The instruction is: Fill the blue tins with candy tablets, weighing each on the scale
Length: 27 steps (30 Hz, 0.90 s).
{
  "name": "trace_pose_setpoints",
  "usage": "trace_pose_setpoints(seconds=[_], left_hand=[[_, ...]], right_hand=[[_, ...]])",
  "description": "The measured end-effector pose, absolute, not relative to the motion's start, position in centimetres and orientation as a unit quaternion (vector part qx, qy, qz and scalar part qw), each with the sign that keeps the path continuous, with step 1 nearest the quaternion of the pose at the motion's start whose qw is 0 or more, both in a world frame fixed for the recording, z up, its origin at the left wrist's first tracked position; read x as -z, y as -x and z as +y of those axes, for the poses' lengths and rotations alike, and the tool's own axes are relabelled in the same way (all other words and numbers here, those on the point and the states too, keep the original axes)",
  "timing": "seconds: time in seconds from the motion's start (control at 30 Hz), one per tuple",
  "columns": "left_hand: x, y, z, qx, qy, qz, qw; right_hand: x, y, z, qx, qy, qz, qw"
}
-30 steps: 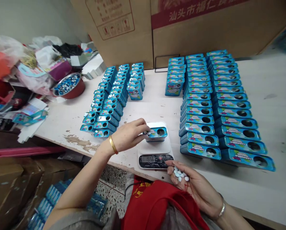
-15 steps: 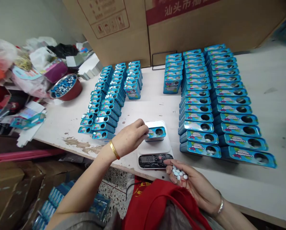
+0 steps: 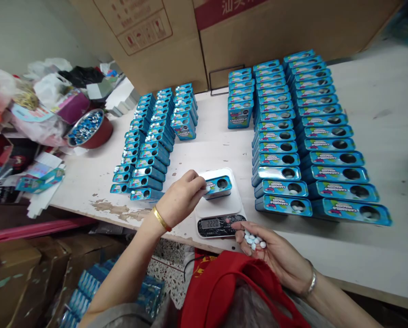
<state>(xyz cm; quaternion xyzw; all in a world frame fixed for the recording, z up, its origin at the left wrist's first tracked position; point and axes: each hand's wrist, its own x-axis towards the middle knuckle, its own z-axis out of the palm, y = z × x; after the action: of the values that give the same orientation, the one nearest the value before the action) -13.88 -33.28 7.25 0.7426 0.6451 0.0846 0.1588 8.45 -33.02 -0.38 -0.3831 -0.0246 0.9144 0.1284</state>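
A blue candy tin (image 3: 218,186) rests on a small white digital scale (image 3: 219,210) near the table's front edge. My left hand (image 3: 182,198) grips the tin's left end with closed fingers, and a white candy shows at the fingertips. My right hand (image 3: 274,253) is cupped palm-up just right of the scale's display, holding several white and pale-blue candies (image 3: 252,240). The scale's display shows digits.
Several rows of blue tins (image 3: 304,141) fill the table to the right, and a smaller block of tins (image 3: 156,139) stands to the left. A red bowl (image 3: 89,130) with candies sits at far left among bags. Cardboard boxes (image 3: 204,41) stand behind. A red cloth (image 3: 231,291) lies on my lap.
The scale's reading changed from 1556 to a different number. My left hand stays at the tin's end, pressing on it. My right hand shifted slightly toward the scale.
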Motion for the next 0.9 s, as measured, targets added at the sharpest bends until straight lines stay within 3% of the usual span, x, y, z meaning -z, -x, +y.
trace_pose_setpoints(seconds=[0.27,0.6,0.77,0.9], left_hand=[[-7.0,12.6,-32.7,-0.086,-0.749,0.651,0.092],[-6.4,10.9,-30.9,-0.257,-0.753,0.584,0.161],[-7.3,9.3,-33.2,-0.174,-0.815,0.508,0.218],[-7.0,11.1,-33.5,-0.152,-0.784,0.592,0.111]], right_hand=[[0.0,-8.3,-32.6,-0.912,0.391,-0.018,0.126],[0.1,-8.1,-32.5,-0.920,0.368,-0.001,0.132],[0.4,-7.5,-32.2,-0.937,0.310,0.037,0.155],[0.8,-8.1,-32.4,-0.935,0.324,-0.053,0.136]])
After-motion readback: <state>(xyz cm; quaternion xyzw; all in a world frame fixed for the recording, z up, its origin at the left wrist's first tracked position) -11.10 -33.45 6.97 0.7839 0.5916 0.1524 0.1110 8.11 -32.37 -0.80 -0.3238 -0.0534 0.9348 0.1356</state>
